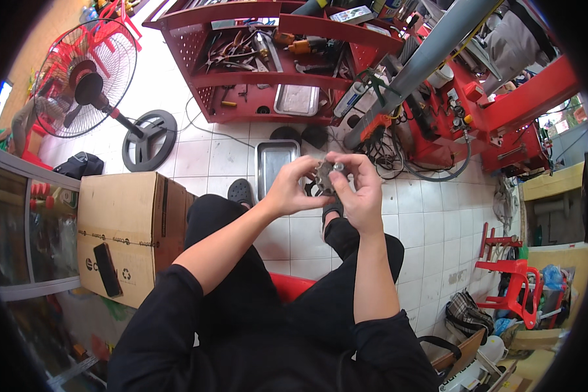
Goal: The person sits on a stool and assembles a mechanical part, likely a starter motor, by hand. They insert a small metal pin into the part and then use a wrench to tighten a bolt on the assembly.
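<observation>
In front of my knees, both hands hold up a small grey metal part [324, 179] with notches or teeth round its rim; its exact kind is hard to make out. My left hand [292, 187] closes on its left side, thumb and fingers bent. On the other side, my right hand [361, 195] has its thumb and fingers closed round a small silver cylindrical piece [338, 167] that sits at the upper right of the toothed part. Whether the two pieces are joined, I cannot tell. Just behind my hands a shallow metal tray [262, 171] lies on the tiled floor.
A red tool cart [202, 78] with pliers and power tools stands ahead. To the left are a standing fan [88, 88] and a cardboard box [117, 215] with a phone [108, 270] on it. A grey post [411, 72] and red machine rise at right, near a red stool [513, 287].
</observation>
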`<state>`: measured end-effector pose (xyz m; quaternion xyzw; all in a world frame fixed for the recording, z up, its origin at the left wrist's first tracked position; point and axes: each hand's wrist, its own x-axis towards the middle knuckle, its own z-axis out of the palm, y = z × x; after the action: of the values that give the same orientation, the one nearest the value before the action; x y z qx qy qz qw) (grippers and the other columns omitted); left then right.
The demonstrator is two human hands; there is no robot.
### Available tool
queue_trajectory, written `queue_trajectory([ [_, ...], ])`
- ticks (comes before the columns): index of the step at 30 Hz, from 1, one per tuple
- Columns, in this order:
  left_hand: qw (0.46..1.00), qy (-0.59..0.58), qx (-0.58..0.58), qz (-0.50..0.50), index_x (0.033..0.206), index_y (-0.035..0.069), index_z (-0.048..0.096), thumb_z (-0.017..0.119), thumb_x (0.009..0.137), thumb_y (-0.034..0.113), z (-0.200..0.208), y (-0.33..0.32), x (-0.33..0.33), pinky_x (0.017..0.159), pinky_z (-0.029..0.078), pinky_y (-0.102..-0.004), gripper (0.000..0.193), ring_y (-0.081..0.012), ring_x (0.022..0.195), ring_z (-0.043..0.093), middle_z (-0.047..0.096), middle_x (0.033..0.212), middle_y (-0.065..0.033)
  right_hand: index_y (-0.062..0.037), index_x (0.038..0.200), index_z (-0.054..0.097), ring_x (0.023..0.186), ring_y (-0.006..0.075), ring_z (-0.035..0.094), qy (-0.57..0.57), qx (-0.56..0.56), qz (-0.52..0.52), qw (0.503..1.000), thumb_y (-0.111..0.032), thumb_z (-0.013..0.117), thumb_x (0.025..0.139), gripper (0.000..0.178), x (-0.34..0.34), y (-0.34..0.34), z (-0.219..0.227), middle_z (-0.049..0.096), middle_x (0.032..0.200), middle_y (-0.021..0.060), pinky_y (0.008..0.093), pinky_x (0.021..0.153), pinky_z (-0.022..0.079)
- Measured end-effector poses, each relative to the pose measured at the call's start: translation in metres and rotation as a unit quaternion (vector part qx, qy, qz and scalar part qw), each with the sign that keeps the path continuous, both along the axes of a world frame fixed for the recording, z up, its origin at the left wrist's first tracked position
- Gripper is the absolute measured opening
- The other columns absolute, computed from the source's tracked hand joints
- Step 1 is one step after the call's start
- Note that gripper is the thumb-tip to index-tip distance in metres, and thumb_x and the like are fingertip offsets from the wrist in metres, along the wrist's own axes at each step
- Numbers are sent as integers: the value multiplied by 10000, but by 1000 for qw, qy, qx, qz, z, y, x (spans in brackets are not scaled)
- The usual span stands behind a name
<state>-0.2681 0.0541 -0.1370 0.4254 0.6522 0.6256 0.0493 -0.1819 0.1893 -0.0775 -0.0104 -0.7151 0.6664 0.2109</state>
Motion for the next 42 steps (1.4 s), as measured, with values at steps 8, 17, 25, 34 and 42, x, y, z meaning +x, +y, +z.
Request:
queue_trajectory([
  [8,998,-63,18,-4,1039,10,601,815,587,166,-13,3,5,702,475,-315,524,-212,791,579,593,878,-93,-9,1120,574,982,159,579,-50,112,48,991,-54,630,845,284,0,9,3,640,1038,91,303,905,440],
  [17,999,-45,13,5,1012,19,614,805,589,159,-19,9,3,690,474,-316,485,-226,795,605,610,871,-97,2,1031,622,911,141,584,-20,172,49,984,-28,629,830,203,-3,16,9,648,1007,72,289,843,458],
  [25,999,-43,13,-19,1021,19,616,811,605,166,-19,7,5,710,482,-328,482,-220,814,592,608,892,-99,10,1027,594,886,185,612,-40,102,20,994,-77,678,782,273,0,14,-2,657,953,109,308,820,472],
  [34,1000,9,-7,-3,1055,21,604,818,583,185,-22,5,1,705,485,-321,543,-231,816,591,609,923,-104,15,1026,614,921,201,615,-39,88,15,995,-54,659,785,255,-1,10,-2,656,978,115,306,852,464],
  [42,1000,15,-7,5,1056,23,606,819,575,180,-19,6,1,685,483,-320,549,-231,805,581,602,883,-103,15,1029,611,924,194,613,-38,104,27,993,-63,668,780,267,-2,16,-8,657,986,108,312,853,465],
])
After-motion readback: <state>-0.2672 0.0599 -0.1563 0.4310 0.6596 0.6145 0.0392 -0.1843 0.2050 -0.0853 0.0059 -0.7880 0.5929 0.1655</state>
